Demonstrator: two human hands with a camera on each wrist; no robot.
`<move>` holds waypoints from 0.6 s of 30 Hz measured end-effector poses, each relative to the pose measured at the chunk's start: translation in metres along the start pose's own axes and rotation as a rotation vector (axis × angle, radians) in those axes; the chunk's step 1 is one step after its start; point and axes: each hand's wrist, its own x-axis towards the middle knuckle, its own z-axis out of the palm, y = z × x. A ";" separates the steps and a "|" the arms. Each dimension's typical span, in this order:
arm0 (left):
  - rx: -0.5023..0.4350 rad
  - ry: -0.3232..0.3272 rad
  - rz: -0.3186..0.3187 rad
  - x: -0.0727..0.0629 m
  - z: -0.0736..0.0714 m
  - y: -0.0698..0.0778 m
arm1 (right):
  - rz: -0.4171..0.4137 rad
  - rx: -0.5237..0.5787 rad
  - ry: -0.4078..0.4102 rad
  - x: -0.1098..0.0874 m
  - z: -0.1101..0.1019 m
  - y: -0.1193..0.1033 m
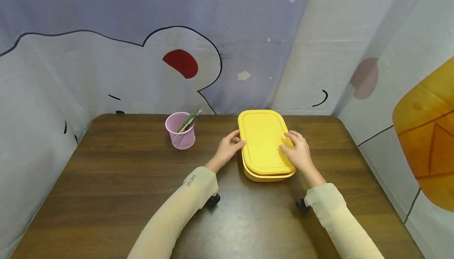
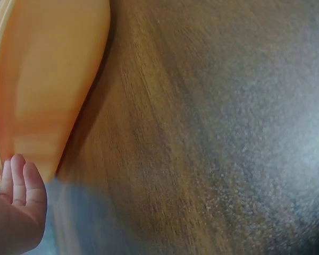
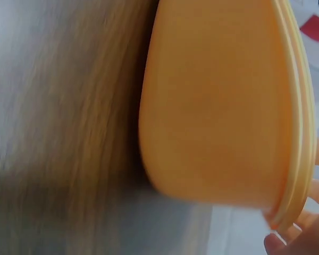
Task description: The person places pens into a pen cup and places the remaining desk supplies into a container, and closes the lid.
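Note:
A yellow rectangular lid point(image 1: 266, 140) lies on a yellow-orange plastic container point(image 1: 264, 178) on the table. At the near end, the container's rim shows below the lid's edge. My left hand point(image 1: 228, 148) grips the lid's left edge, thumb at the rim; the left wrist view shows its fingers against the container's side wall point(image 2: 58, 79). On the opposite side, my right hand point(image 1: 298, 151) holds the lid's right edge, with the thumb over the top. The right wrist view has fingers around the rim point(image 3: 304, 117). The container's inside is hidden.
Left of the container stands a pink mesh pen cup point(image 1: 182, 136) with several pens and a green item in it. The brown wooden table point(image 1: 124, 196) ends at a printed curtain point(image 1: 248, 46) along the back. More curtain hangs at both sides.

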 end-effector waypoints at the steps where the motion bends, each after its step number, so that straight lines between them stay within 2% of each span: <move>1: 0.002 0.000 0.002 0.000 0.000 0.000 | 0.013 0.016 -0.009 0.001 -0.002 0.004; 9: 0.001 -0.007 0.006 0.000 -0.001 0.000 | 0.104 0.101 -0.105 0.001 -0.008 0.015; 18: -0.001 -0.032 0.006 -0.004 -0.003 -0.002 | 0.131 0.097 -0.103 -0.004 -0.007 0.018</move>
